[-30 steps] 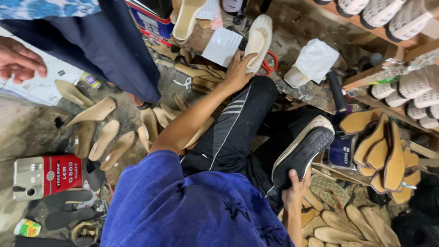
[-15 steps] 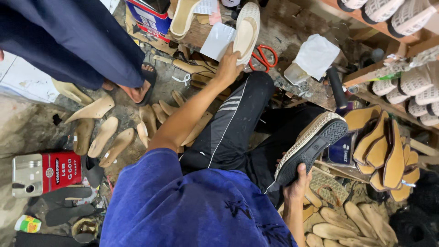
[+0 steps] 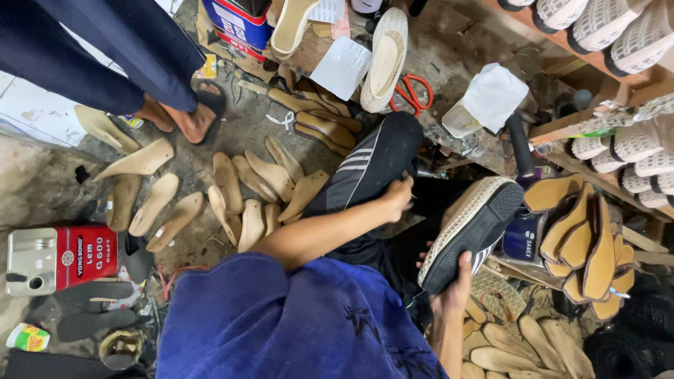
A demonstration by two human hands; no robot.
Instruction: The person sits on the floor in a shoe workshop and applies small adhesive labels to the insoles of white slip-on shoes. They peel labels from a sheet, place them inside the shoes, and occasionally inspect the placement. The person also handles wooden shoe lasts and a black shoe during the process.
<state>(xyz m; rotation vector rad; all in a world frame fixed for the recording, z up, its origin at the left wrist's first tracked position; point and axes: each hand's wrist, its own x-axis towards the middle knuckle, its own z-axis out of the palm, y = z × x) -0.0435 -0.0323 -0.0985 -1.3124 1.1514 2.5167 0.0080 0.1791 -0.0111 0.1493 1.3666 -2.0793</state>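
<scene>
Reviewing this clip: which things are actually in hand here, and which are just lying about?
In hand:
- black shoe with white woven sole, gripped at the heel by the right hand
- left hand rests on the knee, holding nothing visible

Lying about:
- tan insoles on the floor
- red scissors
- red tin
- cream shoe

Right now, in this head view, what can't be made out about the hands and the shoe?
- Left hand: its fingertips curl out of sight against the black trouser knee; whether it grips anything is unclear.
- Right hand: its palm is hidden behind the shoe it holds.
- Shoe: only the sole shows; its upper faces away.
- Standing person: cut off by the top edge.
</scene>
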